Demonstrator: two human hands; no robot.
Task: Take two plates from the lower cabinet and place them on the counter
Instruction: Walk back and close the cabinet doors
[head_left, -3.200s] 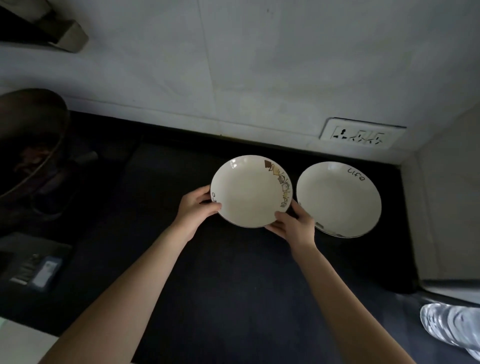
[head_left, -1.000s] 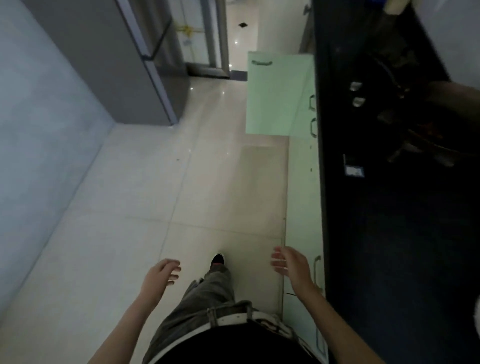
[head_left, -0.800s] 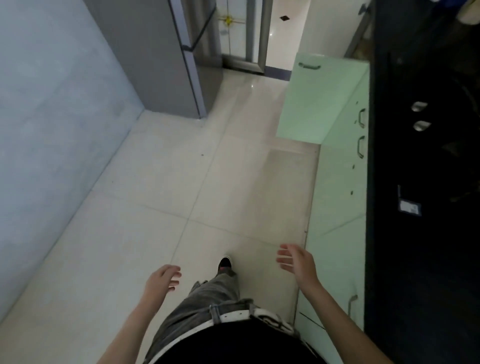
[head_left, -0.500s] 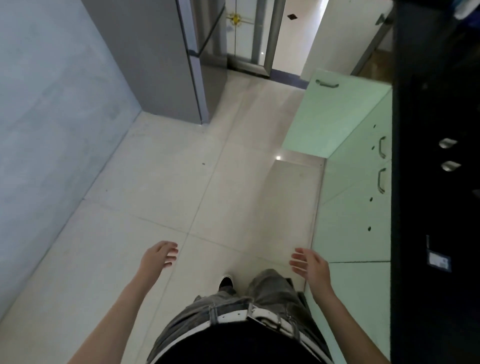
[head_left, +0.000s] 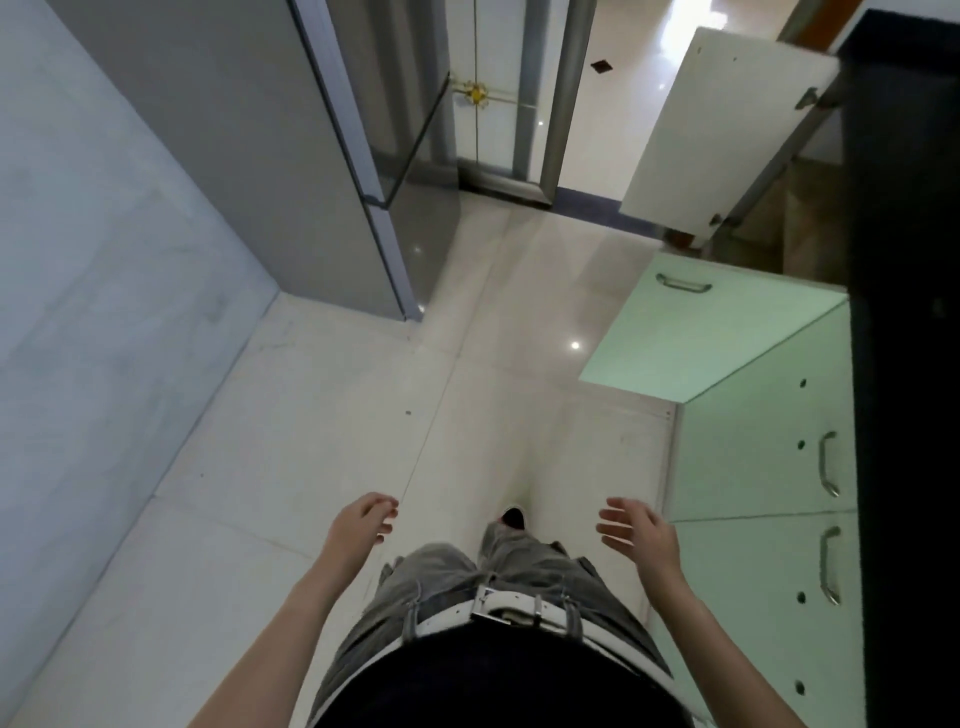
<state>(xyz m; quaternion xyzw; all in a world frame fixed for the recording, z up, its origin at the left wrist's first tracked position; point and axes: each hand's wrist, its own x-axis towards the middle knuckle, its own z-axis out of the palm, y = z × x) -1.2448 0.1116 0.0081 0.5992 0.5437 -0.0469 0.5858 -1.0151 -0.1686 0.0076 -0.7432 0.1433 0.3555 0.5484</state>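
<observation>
No plate is in view. My left hand (head_left: 362, 525) and my right hand (head_left: 640, 531) hang in front of my waist over the tiled floor, both empty with fingers loosely spread. A green lower cabinet door (head_left: 706, 332) stands swung open ahead on the right, past my right hand. The black counter (head_left: 904, 364) runs along the right edge, above closed green cabinet fronts (head_left: 763, 519) with metal handles.
A white door (head_left: 722, 130) juts out open beyond the green door. A grey fridge (head_left: 291, 156) stands ahead on the left, next to a pale wall (head_left: 93, 312). A doorway with metal-framed doors (head_left: 519, 93) lies straight ahead. Light floor tiles (head_left: 322, 441) stretch between.
I have turned from the counter, where two plates stood, to face along the kitchen floor. Over the last second the view has shifted left and both empty hands have drawn a little closer.
</observation>
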